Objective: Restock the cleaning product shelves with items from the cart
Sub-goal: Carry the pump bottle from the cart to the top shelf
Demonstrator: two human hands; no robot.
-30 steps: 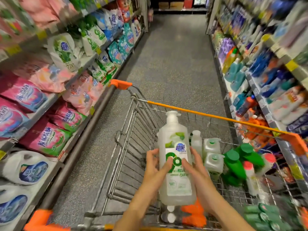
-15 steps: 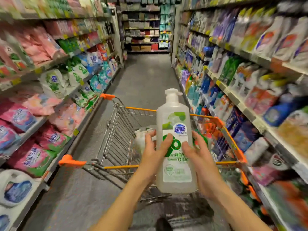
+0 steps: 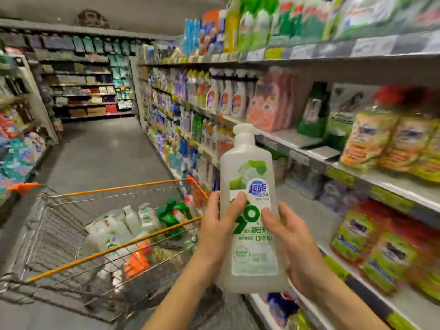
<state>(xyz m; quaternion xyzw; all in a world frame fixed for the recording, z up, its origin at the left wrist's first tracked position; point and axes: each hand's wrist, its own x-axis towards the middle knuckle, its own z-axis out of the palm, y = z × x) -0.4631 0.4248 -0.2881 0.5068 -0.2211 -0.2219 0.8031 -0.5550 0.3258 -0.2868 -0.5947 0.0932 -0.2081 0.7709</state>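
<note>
1. The shelves (image 3: 342,174) run along the right of both grips, much of their stock blurred. Up and to the right of the grips, one board shows a bare patch (image 3: 294,137) beside some pink pouches (image 3: 269,108). It looks like a possible slot, but you cannot tell from here whether it belongs to this product.
2. The cart (image 3: 123,187) stands to the left of and below your left grip (image 3: 215,231), well apart from what you carry. More white bottles (image 3: 114,231) lie in it, with green-capped and orange ones among them.
3. The dish soap bottle (image 3: 247,167) stands upright in the air between your two grips, just short of the shelf edge. It looks full, so expect real weight. The walls look thin and will likely give if squeezed. The glossy label will probably be slick under your thumbs. Take it low on the body, with fingers well round the back or a palm under the base.
4. Both grips clasp the lower half of the bottle. The left grip has its thumb laid across the front label. The right grip (image 3: 295,244) sets its thumb just beside it, palm against the bottle's right side.
5. The pump head (image 3: 244,131) sits above both grips, untouched. Treat it as the weak point and never lift by it. Mind it under the board above when you slide the bottle in.
</note>
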